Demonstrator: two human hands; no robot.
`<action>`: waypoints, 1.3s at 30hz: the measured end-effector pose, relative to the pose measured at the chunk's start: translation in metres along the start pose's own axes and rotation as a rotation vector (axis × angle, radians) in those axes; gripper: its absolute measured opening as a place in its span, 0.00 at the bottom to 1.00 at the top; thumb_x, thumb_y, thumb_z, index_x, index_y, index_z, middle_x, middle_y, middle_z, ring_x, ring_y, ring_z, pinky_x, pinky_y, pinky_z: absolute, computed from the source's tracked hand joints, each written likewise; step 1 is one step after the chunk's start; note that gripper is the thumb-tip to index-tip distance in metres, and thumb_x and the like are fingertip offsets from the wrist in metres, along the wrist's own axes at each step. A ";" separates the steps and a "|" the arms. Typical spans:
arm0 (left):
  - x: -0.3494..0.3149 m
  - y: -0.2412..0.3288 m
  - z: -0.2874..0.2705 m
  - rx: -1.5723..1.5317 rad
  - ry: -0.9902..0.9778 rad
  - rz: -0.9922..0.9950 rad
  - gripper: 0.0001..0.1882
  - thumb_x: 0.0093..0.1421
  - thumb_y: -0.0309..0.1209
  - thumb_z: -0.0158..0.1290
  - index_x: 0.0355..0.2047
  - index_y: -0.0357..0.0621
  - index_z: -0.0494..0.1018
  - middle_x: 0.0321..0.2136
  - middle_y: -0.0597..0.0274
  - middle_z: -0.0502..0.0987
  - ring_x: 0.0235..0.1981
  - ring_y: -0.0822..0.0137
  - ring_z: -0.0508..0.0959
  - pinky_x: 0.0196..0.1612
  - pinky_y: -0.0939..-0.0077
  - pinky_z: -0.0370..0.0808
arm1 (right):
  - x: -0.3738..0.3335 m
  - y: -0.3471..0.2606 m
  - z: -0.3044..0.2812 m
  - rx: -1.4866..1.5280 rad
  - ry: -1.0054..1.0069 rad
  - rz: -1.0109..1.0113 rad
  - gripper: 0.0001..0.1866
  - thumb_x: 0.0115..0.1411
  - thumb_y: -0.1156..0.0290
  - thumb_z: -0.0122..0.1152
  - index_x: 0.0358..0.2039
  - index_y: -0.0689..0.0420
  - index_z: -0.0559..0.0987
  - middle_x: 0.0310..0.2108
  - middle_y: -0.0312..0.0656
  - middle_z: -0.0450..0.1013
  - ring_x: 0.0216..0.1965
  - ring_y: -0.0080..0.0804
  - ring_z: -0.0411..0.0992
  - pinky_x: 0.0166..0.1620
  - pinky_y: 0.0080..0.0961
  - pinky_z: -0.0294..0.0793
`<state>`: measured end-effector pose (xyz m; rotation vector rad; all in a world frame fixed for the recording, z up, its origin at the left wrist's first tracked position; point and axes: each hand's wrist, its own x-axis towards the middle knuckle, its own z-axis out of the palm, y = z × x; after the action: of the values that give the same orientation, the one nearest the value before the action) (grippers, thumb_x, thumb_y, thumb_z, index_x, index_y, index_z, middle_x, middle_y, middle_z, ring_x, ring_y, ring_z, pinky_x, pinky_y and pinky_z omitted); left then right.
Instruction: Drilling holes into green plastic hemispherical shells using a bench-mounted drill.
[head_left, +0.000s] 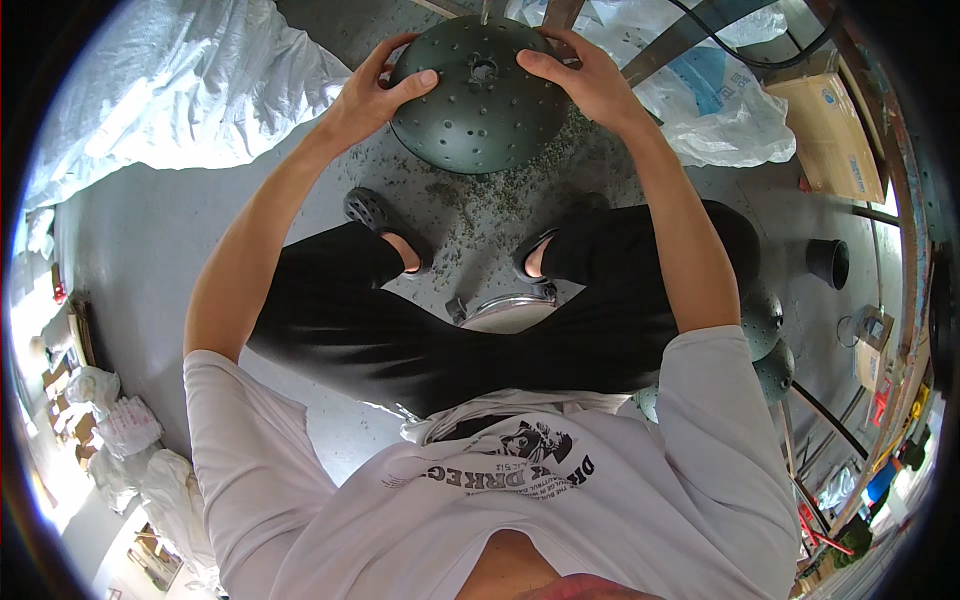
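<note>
A dark green round dome (478,120) is held out in front of me, dotted with small round marks that are holes or dimples. A larger round opening sits near its top. My left hand (388,90) grips its left side, thumb lying on the upper face and fingers curled over the far edge. On the opposite side, my right hand (592,85) grips it the same way, with the thumb pointing inward. The dome's underside, and whatever bears it from below, are hidden.
Small green bits (470,225) litter the grey floor between my feet. White plastic sheeting (200,90) lies at the left, and a clear plastic bag (720,120) at the right. Beyond are a cardboard box (825,130), a black bucket (828,262) and more green domes (775,370).
</note>
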<state>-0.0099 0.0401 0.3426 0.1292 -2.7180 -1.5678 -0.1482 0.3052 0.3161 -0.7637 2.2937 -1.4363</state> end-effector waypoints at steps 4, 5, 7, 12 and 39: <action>0.000 0.002 0.000 -0.017 -0.006 -0.012 0.40 0.60 0.59 0.55 0.65 0.51 0.61 0.47 0.50 0.72 0.50 0.61 0.74 0.53 0.68 0.69 | -0.001 -0.003 0.000 0.012 -0.004 -0.009 0.53 0.45 0.29 0.66 0.58 0.62 0.72 0.48 0.55 0.75 0.54 0.47 0.73 0.56 0.37 0.70; -0.001 0.003 0.000 -0.013 -0.013 -0.036 0.40 0.60 0.58 0.55 0.65 0.51 0.61 0.48 0.50 0.72 0.51 0.61 0.74 0.55 0.68 0.68 | -0.002 -0.006 -0.001 -0.001 -0.001 -0.008 0.52 0.46 0.30 0.66 0.58 0.62 0.72 0.47 0.55 0.75 0.53 0.46 0.73 0.56 0.36 0.70; 0.000 0.002 -0.001 -0.016 -0.016 -0.034 0.40 0.60 0.58 0.55 0.65 0.51 0.61 0.48 0.50 0.72 0.50 0.61 0.74 0.55 0.68 0.69 | -0.002 -0.008 0.000 -0.012 0.001 -0.008 0.52 0.46 0.30 0.66 0.58 0.62 0.73 0.47 0.55 0.76 0.52 0.46 0.74 0.55 0.36 0.70; 0.000 0.000 0.000 0.001 0.012 -0.007 0.40 0.60 0.58 0.55 0.65 0.50 0.61 0.46 0.50 0.73 0.50 0.61 0.75 0.53 0.68 0.69 | -0.005 -0.013 -0.002 0.015 -0.003 -0.003 0.52 0.46 0.30 0.66 0.58 0.62 0.72 0.47 0.56 0.75 0.50 0.44 0.75 0.54 0.35 0.72; 0.001 0.009 -0.004 0.003 0.039 -0.056 0.46 0.54 0.60 0.60 0.62 0.40 0.64 0.48 0.45 0.75 0.47 0.57 0.78 0.50 0.66 0.75 | -0.005 -0.011 0.000 0.029 0.014 0.015 0.51 0.47 0.31 0.66 0.57 0.63 0.73 0.42 0.51 0.78 0.43 0.37 0.78 0.48 0.30 0.74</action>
<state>-0.0115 0.0415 0.3525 0.2358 -2.7102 -1.5577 -0.1413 0.3038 0.3262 -0.7286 2.2786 -1.4696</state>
